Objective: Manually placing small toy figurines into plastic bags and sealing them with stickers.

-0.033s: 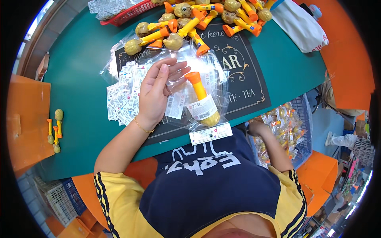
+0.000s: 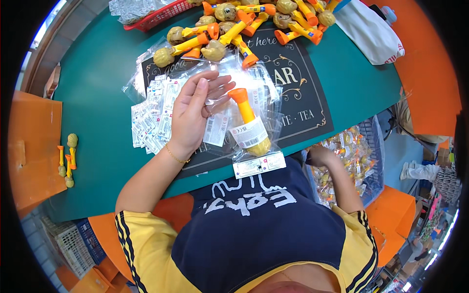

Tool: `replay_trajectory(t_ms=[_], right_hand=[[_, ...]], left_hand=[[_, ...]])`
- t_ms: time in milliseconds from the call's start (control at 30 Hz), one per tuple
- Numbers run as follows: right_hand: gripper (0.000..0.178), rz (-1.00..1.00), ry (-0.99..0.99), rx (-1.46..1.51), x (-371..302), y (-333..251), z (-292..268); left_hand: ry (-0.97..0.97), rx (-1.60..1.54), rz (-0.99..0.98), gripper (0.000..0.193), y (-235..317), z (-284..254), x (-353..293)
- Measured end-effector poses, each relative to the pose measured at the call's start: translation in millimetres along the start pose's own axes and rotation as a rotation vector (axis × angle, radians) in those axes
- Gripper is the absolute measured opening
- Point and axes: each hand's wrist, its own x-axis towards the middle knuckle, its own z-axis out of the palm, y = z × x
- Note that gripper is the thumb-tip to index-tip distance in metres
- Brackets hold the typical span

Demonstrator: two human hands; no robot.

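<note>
A yellow-and-orange stick toy with a tan round head (image 2: 245,110) lies in a clear plastic bag, a white label across it and a printed white header strip (image 2: 259,165) over the table's front edge. Beside its orange end is my left hand (image 2: 195,100), thumb and fingers stretched apart, with clear film touching the fingertips. My right hand (image 2: 320,155) is below the table edge at the right, by the crate of bagged toys (image 2: 349,156); its fingers are mostly hidden. Printed white cards (image 2: 154,117) and clear bags lie under and beside my left hand.
Loose toys of the same kind (image 2: 229,29) are heaped at the far side near a red basket (image 2: 159,17) of small packets. Several more toys (image 2: 68,161) lie at the left edge. A white cloth bag (image 2: 369,36) rests far right, over a black printed mat (image 2: 303,105).
My right hand has shifted slightly to the right beside the crate. My left hand and the bagged toy stay in place.
</note>
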Motion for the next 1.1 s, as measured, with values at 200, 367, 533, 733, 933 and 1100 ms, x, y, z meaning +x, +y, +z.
replay_trajectory(t_ms=[200, 367, 533, 733, 933, 1100], right_hand=[[0.020, -1.056, 0.055, 0.698, -118, -91, -172], [0.028, -0.636, 0.413, 1.366, -69, -151, -190], [0.038, -0.737, 0.339, 1.595, -45, -185, -185], [0.033, -0.745, 0.376, 1.615, -46, -189, -184], [0.020, -0.759, 0.241, 1.727, -45, -178, -181], [0.014, -0.799, 0.295, 1.805, -46, -180, -177]], left_hand=[[-0.029, 0.008, 0.002, 0.030, 5, 1, -7], [-0.092, 0.000, 0.001, 0.030, 3, 4, -12], [-0.132, 0.042, 0.058, 0.029, 6, 10, -16], [-0.101, 0.005, 0.069, 0.029, 5, 11, -19], [0.042, -0.079, -0.034, 0.030, 8, 12, -13], [0.036, 0.016, -0.217, 0.027, 7, 11, -14]])
